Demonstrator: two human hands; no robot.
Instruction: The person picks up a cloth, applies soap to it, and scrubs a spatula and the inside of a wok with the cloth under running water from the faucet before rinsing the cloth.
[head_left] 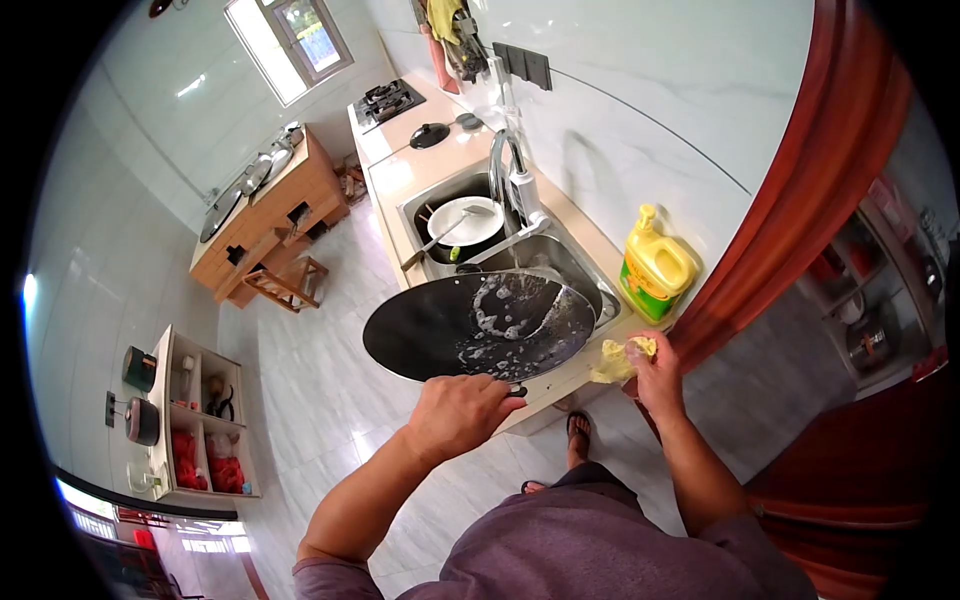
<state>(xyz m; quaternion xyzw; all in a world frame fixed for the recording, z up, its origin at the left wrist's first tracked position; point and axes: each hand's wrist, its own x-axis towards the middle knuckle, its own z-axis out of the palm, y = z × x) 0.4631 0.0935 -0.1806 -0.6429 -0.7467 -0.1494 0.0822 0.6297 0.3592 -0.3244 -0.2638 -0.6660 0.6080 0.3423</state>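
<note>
My left hand (455, 415) is closed around the near handle of a large black wok (420, 325). The wok is tilted over the near sink basin, with white suds and water spots across its inner surface. In my right hand (655, 375), to the right of the wok, a wet yellow cloth (615, 362) is bunched in closed fingers and hangs partly loose. Beyond the wok, the metal faucet (508, 165) stands over the double sink (415, 215). A white bowl (480, 228) with a long-handled spatula (435, 240) across it sits in the far basin.
A yellow detergent jug (657, 265) stands on the counter right of the sink. Farther along are a black pot lid (429, 135) and a gas stove (388, 103). A wooden stool (287, 283) and a shelf unit (205, 420) are at the left. A reddish-brown door frame (760, 260) rises at the right.
</note>
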